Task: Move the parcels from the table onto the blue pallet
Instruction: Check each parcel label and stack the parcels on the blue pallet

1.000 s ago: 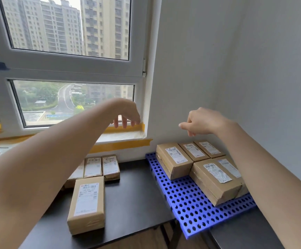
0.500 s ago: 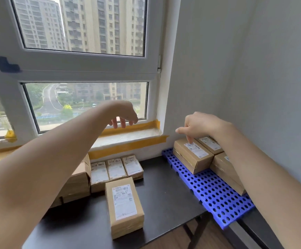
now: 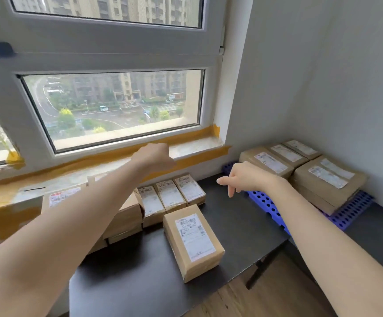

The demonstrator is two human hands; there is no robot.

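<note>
**Head view: both hands hanging empty over the table**

Left hand [image 3: 154, 156] and right hand [image 3: 243, 177] are hovering, fingers loosely drooping. Nearest parcel [image 3: 194, 242] is lying flat on the table [image 3: 231, 213], well short of the blue pallet [image 3: 268, 207]. Looking stiff, light; gripping its long sides seems best.

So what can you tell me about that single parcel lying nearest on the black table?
The nearest parcel is a brown cardboard box, closed, lying flat on the black table. A white shipping label with a barcode covers much of its top. It sits askew, apart from the row of three smaller parcels behind it. Neither hand touches it.
</note>
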